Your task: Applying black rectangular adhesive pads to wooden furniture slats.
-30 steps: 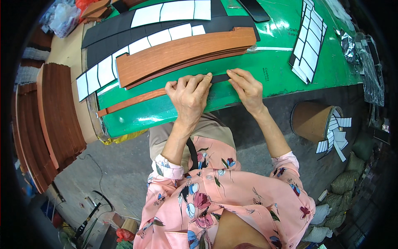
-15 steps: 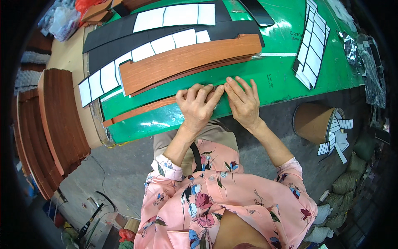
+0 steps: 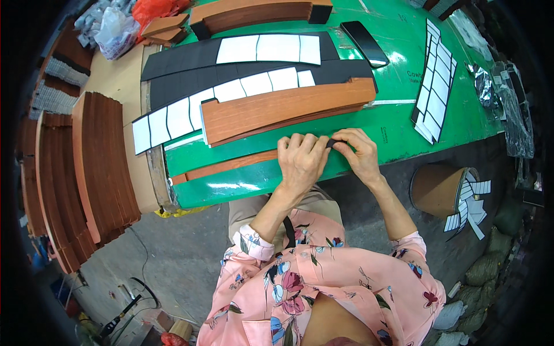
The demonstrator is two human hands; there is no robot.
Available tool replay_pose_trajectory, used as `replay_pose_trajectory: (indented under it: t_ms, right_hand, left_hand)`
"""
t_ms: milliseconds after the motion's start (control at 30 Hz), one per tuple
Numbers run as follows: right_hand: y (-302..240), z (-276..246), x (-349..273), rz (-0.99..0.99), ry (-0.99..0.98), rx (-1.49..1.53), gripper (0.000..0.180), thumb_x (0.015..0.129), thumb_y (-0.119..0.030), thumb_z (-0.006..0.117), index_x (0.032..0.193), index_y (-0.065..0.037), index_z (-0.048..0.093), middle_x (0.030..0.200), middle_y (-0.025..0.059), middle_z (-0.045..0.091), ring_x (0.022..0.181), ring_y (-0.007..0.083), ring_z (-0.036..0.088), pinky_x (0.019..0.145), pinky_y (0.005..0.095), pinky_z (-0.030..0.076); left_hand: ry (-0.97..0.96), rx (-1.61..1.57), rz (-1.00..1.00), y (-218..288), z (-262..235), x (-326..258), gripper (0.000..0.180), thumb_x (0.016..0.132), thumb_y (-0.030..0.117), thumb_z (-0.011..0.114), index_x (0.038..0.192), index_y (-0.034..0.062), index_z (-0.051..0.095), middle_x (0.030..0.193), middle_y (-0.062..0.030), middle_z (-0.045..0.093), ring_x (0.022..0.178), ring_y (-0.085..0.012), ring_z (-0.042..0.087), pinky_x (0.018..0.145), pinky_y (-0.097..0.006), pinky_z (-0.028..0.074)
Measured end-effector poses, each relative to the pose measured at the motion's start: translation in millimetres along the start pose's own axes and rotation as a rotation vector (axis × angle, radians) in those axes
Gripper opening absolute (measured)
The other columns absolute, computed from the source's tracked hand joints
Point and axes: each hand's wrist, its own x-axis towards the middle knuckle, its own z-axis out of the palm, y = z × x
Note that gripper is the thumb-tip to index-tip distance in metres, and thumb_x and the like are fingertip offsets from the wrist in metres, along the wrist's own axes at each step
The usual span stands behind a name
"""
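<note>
A narrow brown wood-grain strip (image 3: 231, 165) lies along the near edge of the green table. My left hand (image 3: 302, 158) is closed over its right end, fingers curled, which hides that part. Close beside it, my right hand (image 3: 360, 155) pinches a small black piece (image 3: 332, 143) between thumb and fingers. Whether this black piece is joined to the strip cannot be made out. Just beyond my hands sits a stack of curved brown wood-grain panels (image 3: 288, 109), partly over a row of white rectangles on black sheet (image 3: 173, 118).
Tall stacks of curved brown panels (image 3: 104, 167) stand at the left. Black sheets (image 3: 179, 60), a phone (image 3: 363, 43) and a long brown piece with black ends (image 3: 259, 16) lie farther back. White-and-black strips (image 3: 435, 81) rest at right; a bin (image 3: 437, 187) with offcuts stands below.
The view has shifted, so the table appears lower and farther right. My right hand's fingers, stretched out before, now pinch the black piece, which has come into sight.
</note>
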Motion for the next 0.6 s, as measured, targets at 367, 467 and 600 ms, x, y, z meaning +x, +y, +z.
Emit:
replay_pose_trajectory:
  t_ms: [367,467,600]
  right_hand:
    - [12.8,20.6,174.5,-0.308,-0.341,-0.277,0.012,0.075,-0.004,0.065,0.086,0.0,0.062,0.085,0.0122,0.062,0.077,0.0287,0.062,0.069,0.0357,0.05]
    - [40.8,44.1,193.6,-0.336,-0.491,-0.47,0.01,0.074,-0.004,0.065,0.083,0.0,0.061,0.083,0.0138,0.062,0.077,0.0302,0.062,0.066,0.0376,0.051]
    - [56.2,54.4,200.2,-0.373,-0.536,-0.582,0.012,0.071,-0.002,0.066,0.079,0.001,0.058,0.079,0.0154,0.061,0.075,0.0323,0.062,0.064,0.0397,0.051]
  left_hand:
    - [0.041,0.032,0.061,-10.3,1.7,-1.6,0.031,0.065,0.019,0.07,0.095,0.0099,0.064,0.071,0.0004,0.051,0.069,-0.0162,0.051,0.065,-0.033,0.037]
    - [0.052,0.017,0.097,-12.5,5.6,-6.9,0.035,0.065,0.019,0.07,0.097,0.0084,0.064,0.075,0.0011,0.055,0.07,-0.0162,0.052,0.062,-0.032,0.037]
    - [0.065,0.006,0.118,-17.4,7.9,-9.9,0.031,0.069,0.013,0.059,0.1,0.0076,0.064,0.082,-0.0039,0.054,0.073,-0.019,0.052,0.061,-0.032,0.039]
